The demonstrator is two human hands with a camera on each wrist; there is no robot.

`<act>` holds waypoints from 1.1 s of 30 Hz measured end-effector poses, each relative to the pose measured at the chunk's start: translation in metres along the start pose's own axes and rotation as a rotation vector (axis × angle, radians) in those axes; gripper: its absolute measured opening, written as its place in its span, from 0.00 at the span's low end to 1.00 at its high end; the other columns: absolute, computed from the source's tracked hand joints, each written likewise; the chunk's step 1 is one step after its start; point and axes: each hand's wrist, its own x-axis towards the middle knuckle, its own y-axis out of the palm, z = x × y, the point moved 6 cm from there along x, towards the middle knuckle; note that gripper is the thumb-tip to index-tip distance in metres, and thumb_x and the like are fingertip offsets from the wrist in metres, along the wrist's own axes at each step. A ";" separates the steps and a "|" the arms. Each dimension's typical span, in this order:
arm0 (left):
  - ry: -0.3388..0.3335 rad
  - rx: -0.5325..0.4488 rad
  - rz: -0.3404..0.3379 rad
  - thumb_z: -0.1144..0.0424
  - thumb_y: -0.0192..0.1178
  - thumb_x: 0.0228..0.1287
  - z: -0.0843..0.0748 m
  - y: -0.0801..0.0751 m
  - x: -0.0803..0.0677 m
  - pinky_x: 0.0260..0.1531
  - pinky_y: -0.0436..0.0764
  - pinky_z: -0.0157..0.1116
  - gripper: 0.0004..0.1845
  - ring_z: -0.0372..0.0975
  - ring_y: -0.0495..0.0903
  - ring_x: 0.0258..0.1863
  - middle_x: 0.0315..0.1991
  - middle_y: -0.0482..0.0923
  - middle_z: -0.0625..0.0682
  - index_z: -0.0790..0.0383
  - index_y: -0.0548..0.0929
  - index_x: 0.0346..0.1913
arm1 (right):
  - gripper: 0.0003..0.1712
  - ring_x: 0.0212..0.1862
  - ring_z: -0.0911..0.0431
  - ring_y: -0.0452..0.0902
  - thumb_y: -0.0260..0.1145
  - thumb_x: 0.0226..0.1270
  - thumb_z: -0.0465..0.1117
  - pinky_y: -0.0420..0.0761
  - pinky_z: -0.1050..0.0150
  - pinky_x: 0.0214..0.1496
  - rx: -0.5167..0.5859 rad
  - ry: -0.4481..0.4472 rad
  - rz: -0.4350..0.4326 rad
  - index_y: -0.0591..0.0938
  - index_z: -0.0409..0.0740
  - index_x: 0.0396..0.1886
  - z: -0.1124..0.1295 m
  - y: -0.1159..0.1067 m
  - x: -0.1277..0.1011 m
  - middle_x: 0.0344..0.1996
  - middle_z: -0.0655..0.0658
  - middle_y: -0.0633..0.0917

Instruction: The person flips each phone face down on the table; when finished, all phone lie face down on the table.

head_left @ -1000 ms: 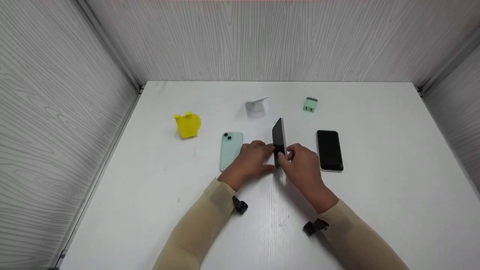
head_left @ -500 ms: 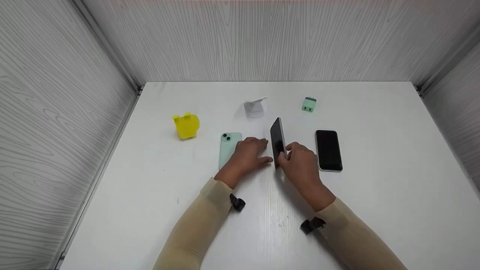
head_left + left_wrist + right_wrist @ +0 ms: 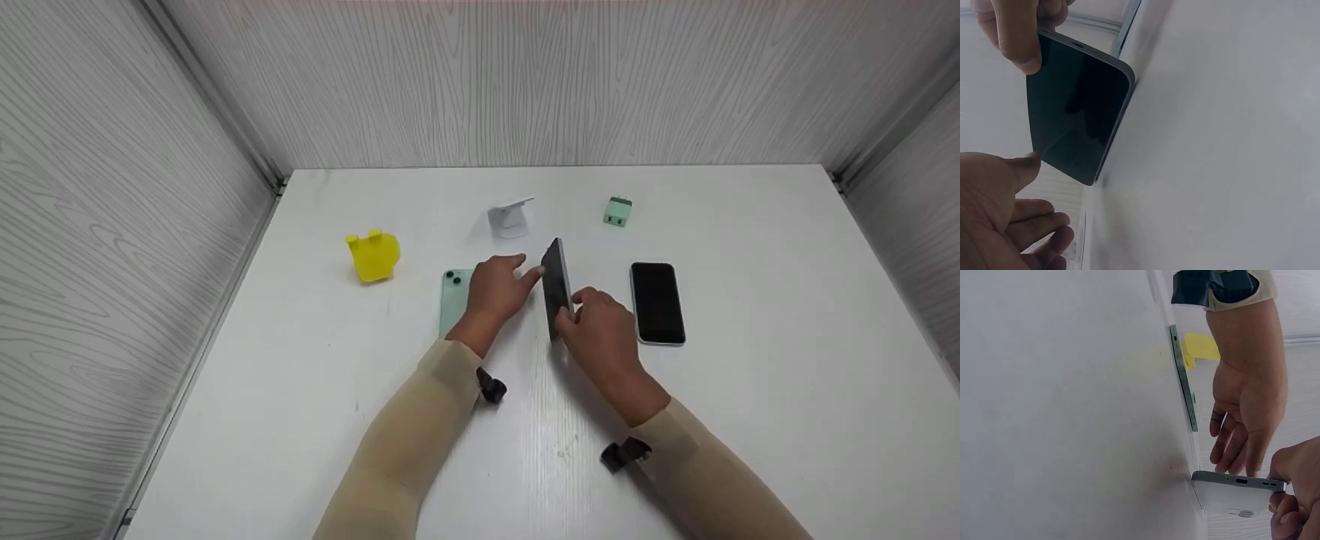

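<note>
My right hand [image 3: 604, 330] pinches a smartphone [image 3: 555, 281] near its close end, thumb on the dark screen and fingers behind. The phone stands on its long edge on the table, screen facing left; its pale back [image 3: 1235, 498] shows in the right wrist view. My left hand [image 3: 499, 289] is beside its far end, fingers loosely extended and thumb tip right at the phone's upper edge. A mint-green phone [image 3: 453, 304] lies face down, partly hidden under my left hand and forearm. Right of my right hand, a black-screened phone [image 3: 658, 304] lies face up.
A yellow phone stand [image 3: 374, 256] sits at the left. At the back are a white stand [image 3: 510, 217] and a mint-green charger plug [image 3: 618, 211]. Grey wood-grain panels [image 3: 480, 82] close the white table [image 3: 772, 420] at the back and sides.
My left hand has let go of the phone's near part, drawn left, then moved forward to the far end. My right hand still holds the phone in nearly the same place.
</note>
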 end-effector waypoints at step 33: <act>0.033 0.173 -0.133 0.52 0.66 0.74 -0.053 0.002 0.031 0.27 0.75 0.41 0.24 0.41 0.78 0.24 0.19 0.82 0.47 0.51 0.76 0.16 | 0.10 0.28 0.49 0.84 0.73 0.71 0.38 0.84 0.51 0.32 -0.058 -0.165 -0.084 0.87 0.33 0.42 0.009 -0.002 -0.007 0.28 0.40 0.85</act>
